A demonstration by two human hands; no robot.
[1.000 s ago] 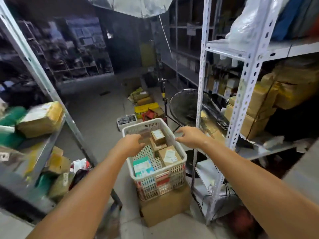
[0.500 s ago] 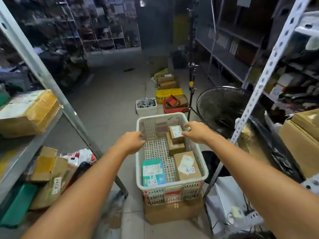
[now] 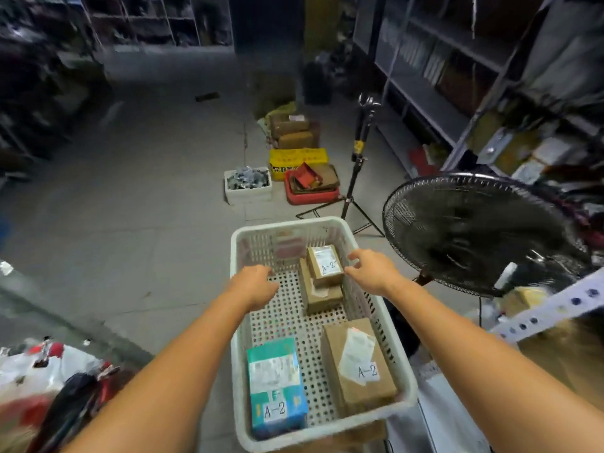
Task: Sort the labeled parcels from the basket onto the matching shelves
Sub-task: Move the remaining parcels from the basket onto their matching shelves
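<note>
Left grip (image 3: 258, 286) loosely curled, empty, hanging over the basket (image 3: 287, 223) floor. Between the grips, at the basket's far end: small top parcel (image 3: 325, 264) marked A-2, stacked on a lower brown parcel (image 3: 322, 297). Right grip (image 3: 372, 273) spread wide, empty, just beside that top parcel, contact unclear. Reach-to-pick step, seemingly. Next: closing in from both sides, lifting clear, then seeking an A-2 shelf.

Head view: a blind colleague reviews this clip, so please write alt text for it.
A person's left hand and right hand reach into a white basket toward a small brown parcel labeled A-2, stacked on another box. Nearer lie a teal parcel and a larger brown parcel, both A-2.
</note>
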